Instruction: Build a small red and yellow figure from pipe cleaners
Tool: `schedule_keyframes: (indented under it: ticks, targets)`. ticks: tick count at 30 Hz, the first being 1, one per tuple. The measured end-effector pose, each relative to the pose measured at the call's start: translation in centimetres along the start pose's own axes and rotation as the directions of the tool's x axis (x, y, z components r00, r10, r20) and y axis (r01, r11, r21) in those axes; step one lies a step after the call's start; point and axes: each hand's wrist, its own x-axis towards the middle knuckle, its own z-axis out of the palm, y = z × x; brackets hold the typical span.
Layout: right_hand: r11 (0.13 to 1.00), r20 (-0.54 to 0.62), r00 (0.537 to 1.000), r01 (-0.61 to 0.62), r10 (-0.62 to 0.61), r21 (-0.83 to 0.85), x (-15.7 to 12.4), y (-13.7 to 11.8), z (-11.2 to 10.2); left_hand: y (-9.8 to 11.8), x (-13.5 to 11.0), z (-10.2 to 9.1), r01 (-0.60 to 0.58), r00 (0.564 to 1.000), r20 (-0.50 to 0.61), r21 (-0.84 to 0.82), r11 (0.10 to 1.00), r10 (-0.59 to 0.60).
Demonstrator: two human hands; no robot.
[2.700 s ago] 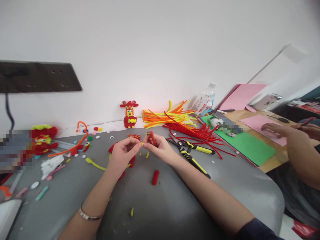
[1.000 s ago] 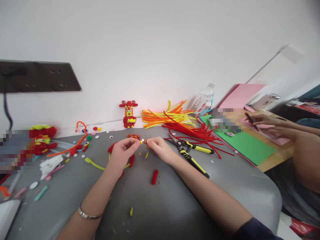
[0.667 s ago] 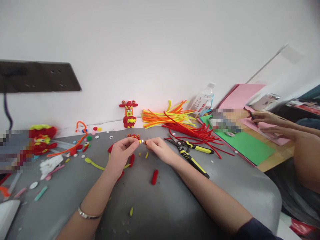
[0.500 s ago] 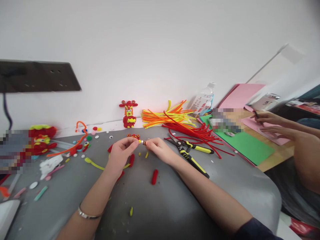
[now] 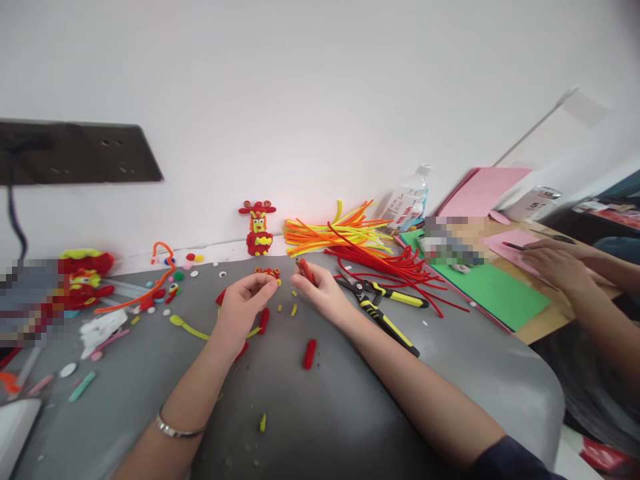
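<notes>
My left hand (image 5: 244, 305) is closed, thumb and fingertips pinched at a small red and yellow pipe-cleaner piece (image 5: 270, 272), mostly hidden behind the fingers. My right hand (image 5: 320, 288) is closed around a small red tool with a dark tip (image 5: 306, 269), which points up and left; its exact kind does not show. Short yellow pipe-cleaner bits (image 5: 294, 309) lie between the hands. Red pipe-cleaner rolls (image 5: 310, 354) lie nearer to me. A yellow strip (image 5: 190, 328) runs under my left wrist. A red and yellow pipe-cleaner figure (image 5: 259, 233) stands against the wall.
Behind my right hand lie yellow and orange pipe cleaners (image 5: 330, 233), red ones (image 5: 400, 263) and yellow-black pliers (image 5: 383, 303). A bottle (image 5: 407, 200) leans by the wall. Craft scraps (image 5: 103, 330) cover the left side. At right, another person's hands (image 5: 557, 263) rest on pink paper.
My right hand has tipped its tool up and away from the left fingertips, so its red body shows. A white dot between my fingertips is no longer visible. The left hand keeps its place.
</notes>
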Motion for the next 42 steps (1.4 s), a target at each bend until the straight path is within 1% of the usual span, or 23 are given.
schedule_keyframes:
  ticks: [4,8,14,23,30,34,37,42]
  targets:
    - [0.996,0.047,0.998,-0.037,0.033,0.078,-0.1,-0.4,0.3,-0.1,0.1,0.0,-0.028,1.0,0.007,0.004,1.0,0.028]
    - [0.991,0.068,0.997,-0.041,0.033,0.126,-0.2,-0.4,0.5,0.1,-0.1,0.1,-0.068,0.997,0.026,0.045,0.997,0.066]
    - [0.992,0.059,0.998,-0.042,0.035,0.121,-0.2,0.0,0.3,0.3,-0.3,0.1,-0.104,0.994,0.042,0.096,0.99,0.101]
    - [0.99,0.031,0.999,-0.045,0.041,0.137,0.0,0.0,0.4,-0.3,-0.1,-0.1,-0.147,0.988,0.073,0.193,0.97,0.135]
    - [0.99,0.015,0.997,-0.081,0.079,0.116,0.0,-0.1,0.3,-0.6,-0.1,-0.2,-0.184,0.982,0.085,0.287,0.94,0.167]
    - [0.983,0.014,0.994,-0.106,0.105,0.148,0.1,-0.1,0.3,-0.7,0.0,-0.2,-0.186,0.982,0.076,0.293,0.938,0.172]
    - [0.979,0.013,0.993,-0.116,0.115,0.169,0.1,-0.1,0.3,-0.7,0.0,-0.2,-0.185,0.983,0.058,0.275,0.943,0.176]
    - [0.976,0.03,0.992,-0.123,0.12,0.179,0.1,-0.1,0.2,-0.5,-0.1,-0.2,-0.179,0.984,0.057,0.243,0.953,0.17]
